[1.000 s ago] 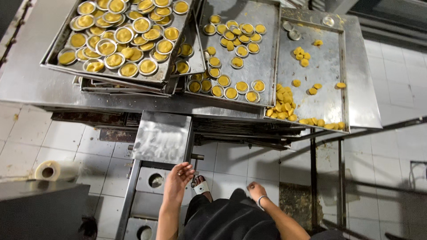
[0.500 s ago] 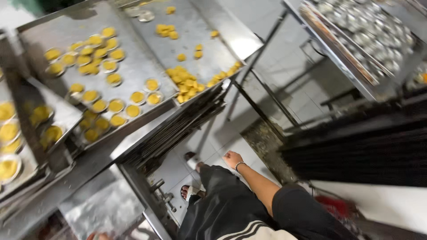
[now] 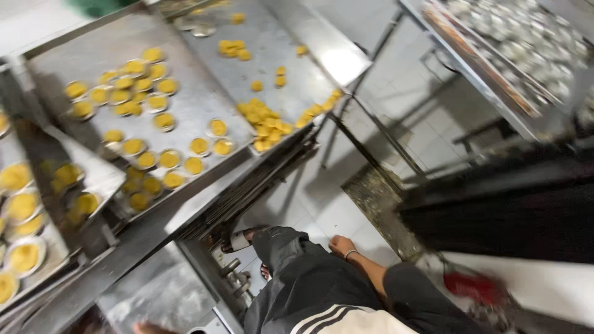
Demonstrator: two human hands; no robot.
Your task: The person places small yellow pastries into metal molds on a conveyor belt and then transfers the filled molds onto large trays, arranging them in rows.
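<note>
Steel trays (image 3: 185,105) of small yellow tarts in foil cups (image 3: 162,120) lie on the desk (image 3: 154,229) at upper left, nearer and larger than half a second ago, since the view has swung further right and down. A second tray (image 3: 291,55) beside the first carries loose yellow pieces (image 3: 263,120) heaped at its near edge. The right hand (image 3: 342,245) hangs low beside the dark trouser leg (image 3: 303,272), a thin band at its wrist; it has dropped slightly from its earlier spot and now sits just above the tiled floor (image 3: 322,210). Its fingers look loosely curled and hold nothing, well apart from the tarts above. Only a sliver of the left hand (image 3: 145,328) shows at the bottom edge, so how its fingers stand cannot be told. A sandalled foot (image 3: 241,240) rests on the floor under the desk's edge. The rack of trays (image 3: 507,49) at upper right is blurred by motion, and its contents read only as pale round shapes. A red object (image 3: 473,287) at lower right is too smeared to identify.
</note>
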